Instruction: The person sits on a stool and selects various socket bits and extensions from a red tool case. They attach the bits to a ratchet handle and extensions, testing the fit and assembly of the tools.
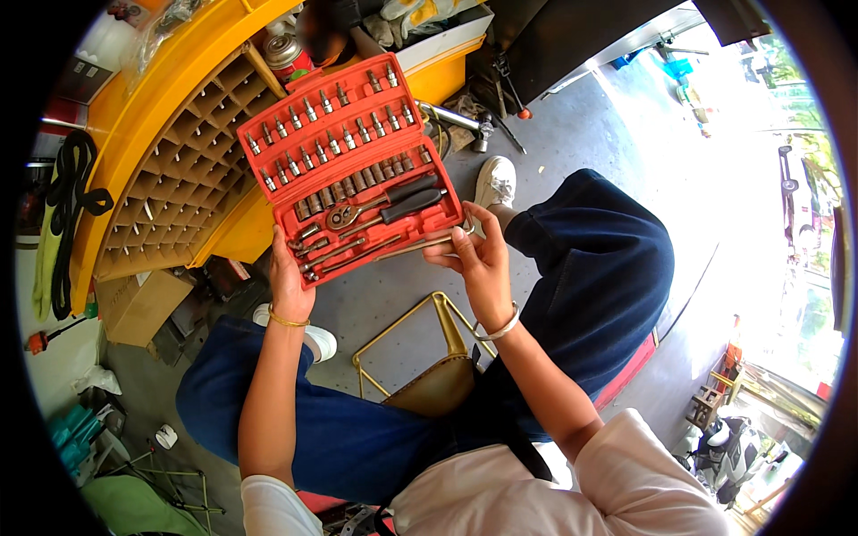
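Observation:
An open red socket set case is tilted in front of me. Its lid holds two rows of silver bit sockets. In the lower half are a row of dark sockets, a ratchet wrench, a black-handled driver and several thin rods. My left hand grips the case's lower left corner, thumb on the rim. At the lower right corner, my right hand pinches a thin bent metal rod, seemingly a hex key, along the case edge. Whether those fingers also bear the case is unclear.
A yellow rack with a cardboard grid stands at the left. Behind the case are a spray can, a bin with gloves and a hammer. A gold-framed stool is between my legs. A cardboard box sits below the rack.

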`<state>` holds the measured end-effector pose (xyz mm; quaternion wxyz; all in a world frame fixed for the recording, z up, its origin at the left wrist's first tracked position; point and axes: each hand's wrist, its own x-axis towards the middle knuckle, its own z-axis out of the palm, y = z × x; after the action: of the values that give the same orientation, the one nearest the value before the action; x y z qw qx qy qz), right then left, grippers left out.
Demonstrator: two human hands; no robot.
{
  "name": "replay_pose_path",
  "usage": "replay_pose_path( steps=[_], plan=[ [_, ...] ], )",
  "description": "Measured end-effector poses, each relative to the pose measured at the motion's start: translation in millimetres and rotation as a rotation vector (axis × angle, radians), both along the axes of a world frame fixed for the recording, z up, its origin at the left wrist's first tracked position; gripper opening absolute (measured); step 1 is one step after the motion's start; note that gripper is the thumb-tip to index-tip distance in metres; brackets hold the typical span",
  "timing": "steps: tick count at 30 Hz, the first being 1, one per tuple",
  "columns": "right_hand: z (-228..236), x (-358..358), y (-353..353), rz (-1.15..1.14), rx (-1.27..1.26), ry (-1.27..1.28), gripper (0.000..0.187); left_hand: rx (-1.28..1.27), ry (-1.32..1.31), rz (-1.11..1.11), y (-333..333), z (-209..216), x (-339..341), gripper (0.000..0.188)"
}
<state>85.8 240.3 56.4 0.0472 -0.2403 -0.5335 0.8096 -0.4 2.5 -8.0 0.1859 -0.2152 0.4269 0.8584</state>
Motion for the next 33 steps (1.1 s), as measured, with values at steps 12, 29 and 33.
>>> replay_pose_path(
  steps=[12, 29, 33],
  plan=[
    [-3.9, -21.1, -17.3, -0.06, 0.066, -0.016, 0.033, -0.018, -0.001, 0.003, -0.1, 2.3, -0.5, 0.047],
    [-0.2, -39.6, -19.3, -0.055, 0.203, -0.121, 0.025, -0.011, -0.019, 0.024, 2.4, 4.8, -0.9, 0.047],
    [-2.5, -39.8, -20.7, -0.036, 0.216, -0.126, 0.022, -0.007, -0.01, 0.022, 1.3, 3.8, -1.0, 0.046]
  ],
)
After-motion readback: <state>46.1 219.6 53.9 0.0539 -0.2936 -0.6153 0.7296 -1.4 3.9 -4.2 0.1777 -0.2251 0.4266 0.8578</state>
